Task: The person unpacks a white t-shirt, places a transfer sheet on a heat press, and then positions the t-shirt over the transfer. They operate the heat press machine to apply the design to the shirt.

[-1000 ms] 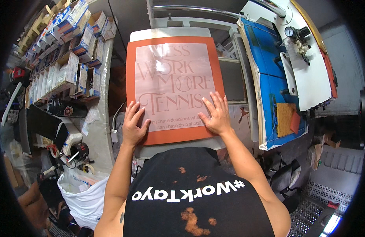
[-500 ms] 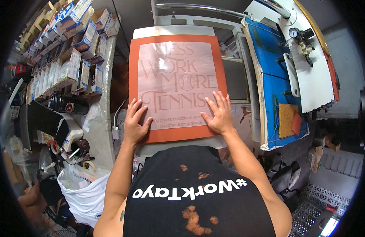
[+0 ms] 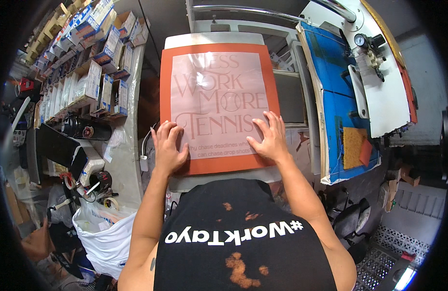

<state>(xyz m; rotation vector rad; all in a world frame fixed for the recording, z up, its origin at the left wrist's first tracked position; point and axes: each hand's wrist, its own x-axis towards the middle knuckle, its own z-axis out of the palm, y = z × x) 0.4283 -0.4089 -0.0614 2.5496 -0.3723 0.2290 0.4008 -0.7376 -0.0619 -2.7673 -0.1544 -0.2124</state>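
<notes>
In front of me an orange-red flat piece [image 3: 220, 166], cloth or board, lies over a pale platen [image 3: 214, 39]. On top of it is a glossy, see-through film sheet [image 3: 190, 109] with large dark lettering. My left hand [image 3: 170, 150] rests at the film's near left edge, fingers apart and bent. Across from it, my right hand [image 3: 271, 140] is at the near right edge with fingers spread. Both hands touch or hover just over the film and the orange-red border; the exact contact is hard to make out. Neither one grips anything.
At the left, a bench [image 3: 124, 165] carries several open cardboard boxes [image 3: 83, 87] and a black cylinder [image 3: 86, 128]. A white cloth [image 3: 102, 242] hangs over its near end. To the right stands a machine with a blue pad [image 3: 333, 97], a pressure gauge [image 3: 361, 40] and a yellow sponge-like block [image 3: 353, 148].
The fingers of my left hand have bent more and lifted a little. My right hand has barely shifted. The film and the orange-red piece stay in place under them.
</notes>
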